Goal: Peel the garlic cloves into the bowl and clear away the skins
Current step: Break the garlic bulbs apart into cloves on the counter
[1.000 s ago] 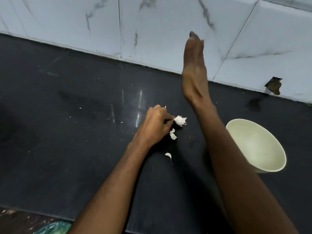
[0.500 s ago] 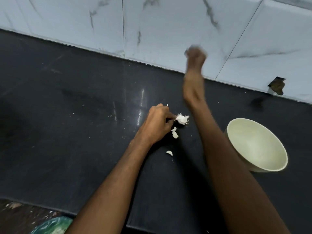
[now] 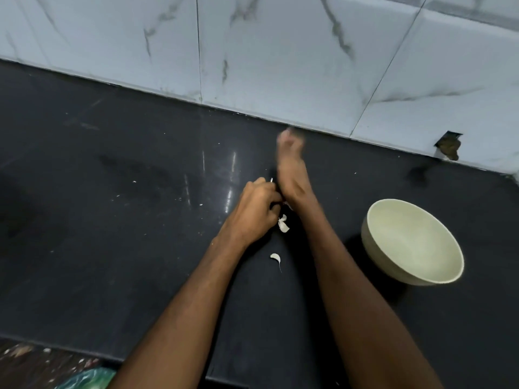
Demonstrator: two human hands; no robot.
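Down from its raised place before the tiled wall [image 3: 280,51] the right hand [image 3: 290,167] had dropped, and it hung low over the black counter [image 3: 112,248], left of the cream bowl [image 3: 415,248]. Motion blurred it, so I could not tell whether its fingers were spread or curled. Its wrist lay against the left hand [image 3: 255,211], whose fingers were curled round a garlic piece [image 3: 287,204], only a white sliver showing. Two garlic fragments lay on the counter, left of the bowl: one [image 3: 283,224] at the left hand's knuckles, the other [image 3: 276,258] level with the bowl's middle. Whether they were cloves or skins could not be told. Beyond the bowl a broken hole [image 3: 449,146] showed in the wall.
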